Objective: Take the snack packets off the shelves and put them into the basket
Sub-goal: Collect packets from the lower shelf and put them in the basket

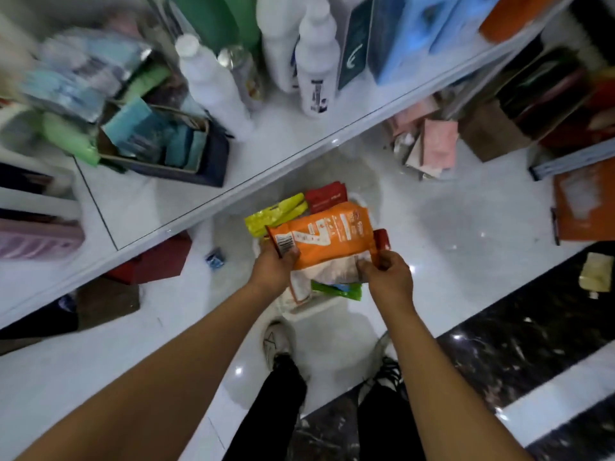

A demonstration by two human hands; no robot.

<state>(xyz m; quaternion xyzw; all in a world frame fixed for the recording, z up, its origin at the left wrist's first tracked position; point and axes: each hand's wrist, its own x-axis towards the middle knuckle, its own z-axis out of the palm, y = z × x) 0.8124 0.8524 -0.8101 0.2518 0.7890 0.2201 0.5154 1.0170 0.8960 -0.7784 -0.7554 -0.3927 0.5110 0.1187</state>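
Task partly complete, as judged from the scene. The basket, a pale, near-transparent round tub on the glossy white floor, already contains a yellow packet, a red packet and a green packet. An orange packet, a flat, crinkly foil pouch with a barcode and a white lower panel, is held directly above the basket. The left hand grips its left edge, thumb on top; the right hand pinches its right lower corner. Release into the basket is not yet made. Above the basket, the white shelf carries smooth white plastic bottles and cardboard boxes; whether packets remain there cannot be determined through the blur.
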